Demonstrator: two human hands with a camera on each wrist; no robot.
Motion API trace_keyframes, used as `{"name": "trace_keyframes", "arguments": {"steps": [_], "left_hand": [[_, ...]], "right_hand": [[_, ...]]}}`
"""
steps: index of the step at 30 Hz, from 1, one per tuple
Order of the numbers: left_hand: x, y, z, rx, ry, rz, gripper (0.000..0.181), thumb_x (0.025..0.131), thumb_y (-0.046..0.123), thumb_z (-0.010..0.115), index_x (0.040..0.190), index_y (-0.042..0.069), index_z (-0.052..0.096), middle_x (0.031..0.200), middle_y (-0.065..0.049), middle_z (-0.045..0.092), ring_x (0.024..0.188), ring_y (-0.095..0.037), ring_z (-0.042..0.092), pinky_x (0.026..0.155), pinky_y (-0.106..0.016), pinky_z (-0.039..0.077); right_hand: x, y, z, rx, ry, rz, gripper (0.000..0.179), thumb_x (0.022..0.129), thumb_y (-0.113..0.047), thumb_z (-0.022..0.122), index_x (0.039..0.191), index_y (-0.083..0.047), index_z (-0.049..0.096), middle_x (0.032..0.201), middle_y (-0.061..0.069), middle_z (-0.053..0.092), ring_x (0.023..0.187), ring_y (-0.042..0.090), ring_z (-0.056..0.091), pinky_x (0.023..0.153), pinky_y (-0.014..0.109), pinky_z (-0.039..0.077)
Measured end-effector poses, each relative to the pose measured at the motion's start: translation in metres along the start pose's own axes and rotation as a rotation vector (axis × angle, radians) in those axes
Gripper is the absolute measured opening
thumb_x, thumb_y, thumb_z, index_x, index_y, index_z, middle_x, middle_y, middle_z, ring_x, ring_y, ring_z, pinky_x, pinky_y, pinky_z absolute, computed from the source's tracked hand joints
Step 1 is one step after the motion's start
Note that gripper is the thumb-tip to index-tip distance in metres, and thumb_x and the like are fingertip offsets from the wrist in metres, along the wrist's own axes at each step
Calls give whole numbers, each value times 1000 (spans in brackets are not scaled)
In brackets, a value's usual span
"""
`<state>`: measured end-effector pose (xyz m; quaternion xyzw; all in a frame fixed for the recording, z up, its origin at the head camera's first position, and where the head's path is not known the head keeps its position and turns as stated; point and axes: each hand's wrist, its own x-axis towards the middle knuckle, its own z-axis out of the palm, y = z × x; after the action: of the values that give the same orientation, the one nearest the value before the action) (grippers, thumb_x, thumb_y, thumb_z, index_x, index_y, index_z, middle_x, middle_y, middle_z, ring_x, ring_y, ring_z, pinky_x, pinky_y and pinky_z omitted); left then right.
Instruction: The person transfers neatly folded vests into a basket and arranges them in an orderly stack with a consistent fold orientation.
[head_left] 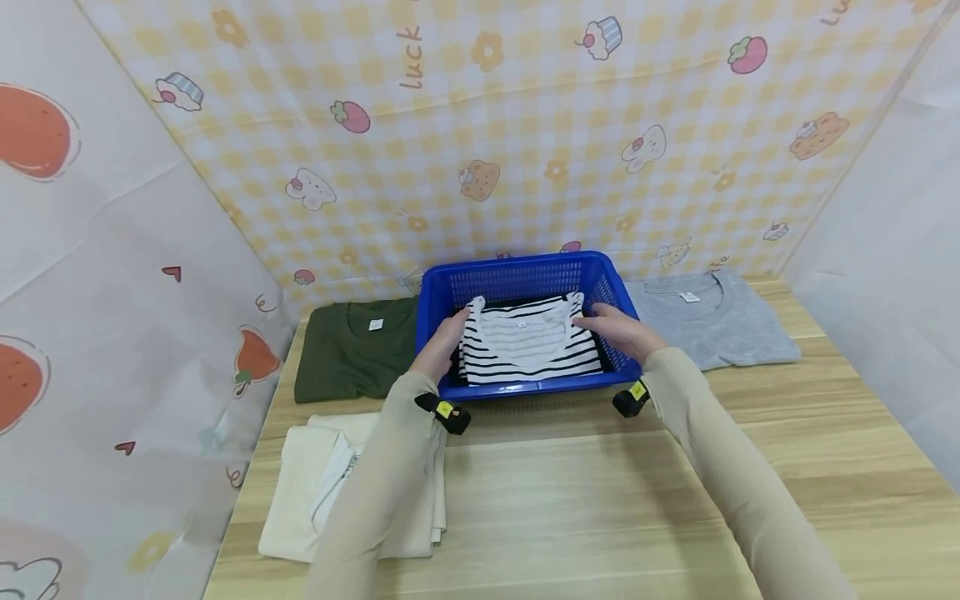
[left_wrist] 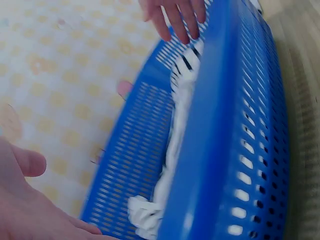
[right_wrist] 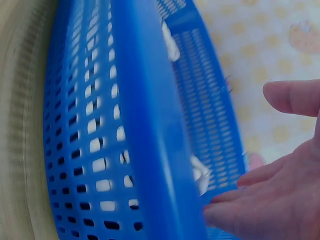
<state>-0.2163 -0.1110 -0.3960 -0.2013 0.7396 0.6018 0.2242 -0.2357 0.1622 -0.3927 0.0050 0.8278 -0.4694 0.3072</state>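
A folded white shirt with black stripes (head_left: pixel 525 342) lies inside a blue plastic basket (head_left: pixel 525 388), neckline facing up. Over the basket's left side is my left hand (head_left: pixel 444 343), its fingers at the shirt's left edge. My right hand (head_left: pixel 622 332) is at the opposite edge, palm turned inward and thumb apart from the fingers. Both hands have loosely extended fingers and grip nothing. In the right wrist view, the fingers of the right hand (right_wrist: pixel 280 190) reach down past the basket rim (right_wrist: pixel 155 125). Dark fabric shows beneath the striped shirt.
A folded dark green shirt (head_left: pixel 352 354) lies left of the basket, and a folded grey shirt (head_left: pixel 720 325) lies right of it. Folded cream clothing (head_left: pixel 300 492) is at the front left, partly behind my left sleeve. A patterned cloth wall (head_left: pixel 480 125) stands right behind the basket.
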Motion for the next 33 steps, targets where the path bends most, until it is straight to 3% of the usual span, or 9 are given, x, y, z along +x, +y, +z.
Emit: {"name": "trace_keyframes", "arguments": {"steps": [4,10,19,27,33], "left_hand": [[-20,3,-5,7,-18,39,67,95,44,33,147,13,4,152,-7,4,138,-29,4,108,-52,11],[-51,4,-17,31,-65,132,69,96,41,36,147,11,1,152,-8,0,138,-28,1,108,-53,8],[-89,-12,-51,72,-95,245,72,96,34,36,144,4,-8,151,-17,-4,138,-32,-2,107,-55,6],[-112,-44,-77,238,-25,260,85,91,31,52,144,2,-9,150,-21,-6,137,-35,-4,108,-52,9],[-122,-70,-100,226,21,218,93,88,25,58,143,4,-13,149,-20,-11,136,-38,-7,107,-55,7]], "right_hand": [[-20,-3,4,-32,20,-77,80,94,-38,43,144,-3,-9,150,19,-9,136,37,-4,108,52,9],[-52,-9,19,8,4,-227,80,94,-37,46,145,-5,-5,151,17,-5,137,35,-2,108,53,9],[-88,-11,58,136,-79,-438,68,94,-23,49,145,-1,9,150,19,11,137,35,10,107,51,15],[-98,4,100,231,-232,-480,65,94,-19,50,143,3,14,147,24,15,133,39,19,104,50,24],[-95,15,129,273,-293,-456,65,94,-18,49,142,5,13,145,27,17,131,42,23,104,49,26]]}}
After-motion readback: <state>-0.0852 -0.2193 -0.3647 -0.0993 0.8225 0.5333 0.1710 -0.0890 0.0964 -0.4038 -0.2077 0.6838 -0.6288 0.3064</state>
